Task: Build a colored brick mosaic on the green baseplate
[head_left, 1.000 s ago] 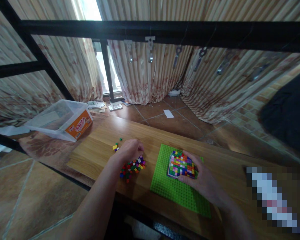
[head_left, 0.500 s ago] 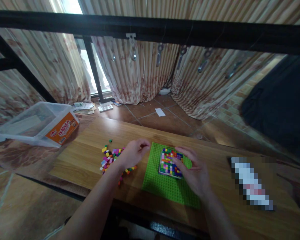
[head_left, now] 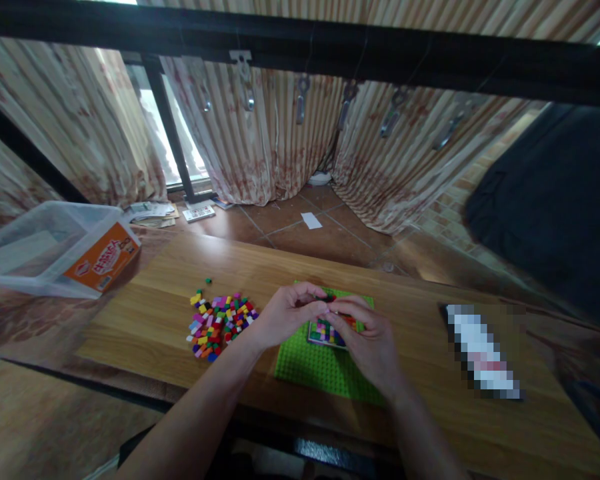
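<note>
A green studded baseplate [head_left: 305, 375] lies on the wooden table, bearing a square block of small multicoloured toy bricks [head_left: 324, 332]. Over that block my left hand [head_left: 295, 312] and my right hand [head_left: 369, 332] meet at the fingertips. Both are closed in a pinch; a tiny pinkish spot shows between them, too small to name. The hands cover much of the block's upper and right parts. Left of my left forearm, loose toy bricks [head_left: 207, 331] in many colours lie in a heap.
A clear plastic bin [head_left: 45, 280] with an orange label stands beyond the table's left end. On the right of the wooden table [head_left: 145, 320] lies a dark-edged, pixelated item [head_left: 485, 353]. A black bar [head_left: 280, 33] with hanging hooks crosses above.
My left hand has moved right, from beside the brick heap to over the block, where its fingertips meet those of my right hand. The whole view has shifted slightly.
</note>
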`<action>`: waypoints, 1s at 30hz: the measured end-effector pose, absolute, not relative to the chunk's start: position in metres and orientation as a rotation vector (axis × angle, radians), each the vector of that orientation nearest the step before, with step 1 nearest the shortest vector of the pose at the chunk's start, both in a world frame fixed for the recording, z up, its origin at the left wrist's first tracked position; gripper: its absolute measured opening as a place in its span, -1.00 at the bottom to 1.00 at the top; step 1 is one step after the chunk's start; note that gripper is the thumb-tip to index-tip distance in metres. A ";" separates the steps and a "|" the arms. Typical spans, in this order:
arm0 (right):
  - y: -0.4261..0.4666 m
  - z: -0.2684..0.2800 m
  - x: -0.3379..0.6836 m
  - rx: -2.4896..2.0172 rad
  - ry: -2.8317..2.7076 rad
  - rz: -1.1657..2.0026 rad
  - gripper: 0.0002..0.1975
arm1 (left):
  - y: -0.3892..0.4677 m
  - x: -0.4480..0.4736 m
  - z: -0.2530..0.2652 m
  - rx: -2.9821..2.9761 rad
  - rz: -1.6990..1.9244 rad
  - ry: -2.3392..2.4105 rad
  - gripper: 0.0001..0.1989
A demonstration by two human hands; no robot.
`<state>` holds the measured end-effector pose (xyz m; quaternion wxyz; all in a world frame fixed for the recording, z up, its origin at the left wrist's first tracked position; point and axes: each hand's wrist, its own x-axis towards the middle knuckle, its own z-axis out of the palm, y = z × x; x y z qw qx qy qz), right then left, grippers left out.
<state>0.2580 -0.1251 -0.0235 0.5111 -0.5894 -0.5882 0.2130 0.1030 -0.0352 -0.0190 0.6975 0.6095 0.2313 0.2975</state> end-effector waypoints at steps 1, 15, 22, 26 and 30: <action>-0.125 -0.025 0.261 -1.436 -1.381 0.492 -0.87 | -0.034 0.103 -0.020 1.390 0.678 0.539 -0.71; -0.108 -0.045 0.284 -1.687 -1.144 0.423 -0.78 | -0.028 0.104 -0.041 1.765 0.744 0.940 -0.70; -0.106 -0.044 0.282 -1.693 -1.186 0.449 -0.77 | -0.033 0.109 -0.053 1.787 0.702 0.905 -0.63; -0.106 -0.043 0.281 -1.682 -1.169 0.464 -0.77 | -0.034 0.109 -0.054 1.785 0.704 0.907 -0.65; -0.106 -0.045 0.281 -1.656 -1.122 0.527 -0.79 | -0.034 0.109 -0.051 1.769 0.708 0.895 -0.67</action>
